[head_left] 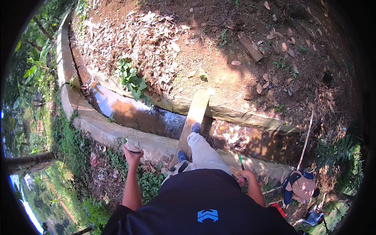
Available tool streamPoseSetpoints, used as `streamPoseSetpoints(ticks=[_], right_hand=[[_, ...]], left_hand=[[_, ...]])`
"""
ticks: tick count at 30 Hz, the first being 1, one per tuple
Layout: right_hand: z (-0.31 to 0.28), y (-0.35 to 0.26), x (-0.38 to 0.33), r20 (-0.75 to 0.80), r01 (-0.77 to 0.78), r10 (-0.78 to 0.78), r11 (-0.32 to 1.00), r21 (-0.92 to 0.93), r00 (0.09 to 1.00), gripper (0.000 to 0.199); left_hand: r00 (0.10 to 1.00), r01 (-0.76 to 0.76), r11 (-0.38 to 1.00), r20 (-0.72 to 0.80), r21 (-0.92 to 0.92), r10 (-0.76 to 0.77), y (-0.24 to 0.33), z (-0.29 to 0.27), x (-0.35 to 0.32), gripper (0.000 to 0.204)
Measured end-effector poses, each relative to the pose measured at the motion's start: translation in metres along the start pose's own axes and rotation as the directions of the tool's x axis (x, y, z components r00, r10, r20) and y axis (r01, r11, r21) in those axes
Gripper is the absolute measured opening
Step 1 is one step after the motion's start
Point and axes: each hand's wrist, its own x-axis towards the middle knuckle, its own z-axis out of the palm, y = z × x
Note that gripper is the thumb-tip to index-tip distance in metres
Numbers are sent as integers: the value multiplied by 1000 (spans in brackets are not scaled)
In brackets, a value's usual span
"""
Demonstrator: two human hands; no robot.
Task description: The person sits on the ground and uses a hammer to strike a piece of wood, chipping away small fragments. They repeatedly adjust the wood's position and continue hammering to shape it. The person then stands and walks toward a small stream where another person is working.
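Observation:
My left hand (pixel 133 155) is raised beside the channel's near wall, its fingers closed round a pale, flat-looking object (pixel 132 146) with a thin stem sticking up. What kind of thing it is I cannot make out. Lower on the right, my right hand (pixel 246 174) grips a thin green stick-like object (pixel 240 161), whose upper end points away from me. Between the hands, my two shoes (pixel 196 127) are on a wooden plank (pixel 198 105) that spans the water channel, one foot ahead of the other.
Shallow water lies in the channel between concrete walls (pixel 94 128). Dry leaves (pixel 137 43) and a wood piece (pixel 250 46) cover the far bank, with a leafy plant (pixel 131 78) at its edge. At the right are a person (pixel 300 186) and a long pole (pixel 306 141).

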Motion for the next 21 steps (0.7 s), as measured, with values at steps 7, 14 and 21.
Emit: streamPoseSetpoints(ticks=[7,14,21], right_hand=[[14,26,112,198,-185,173,982,39,965,14],[-23,-61,139,247,-181,143,974,139,958,15],[-77,-186,131,-13,18,-13,869,494,1000,17]], left_hand=[[975,-127,971,152,-204,159,127,104,92,86],[844,-381,925,408,1,347,258,183,187,96],[670,-518,835,518,-187,532,409,258,286,111]])
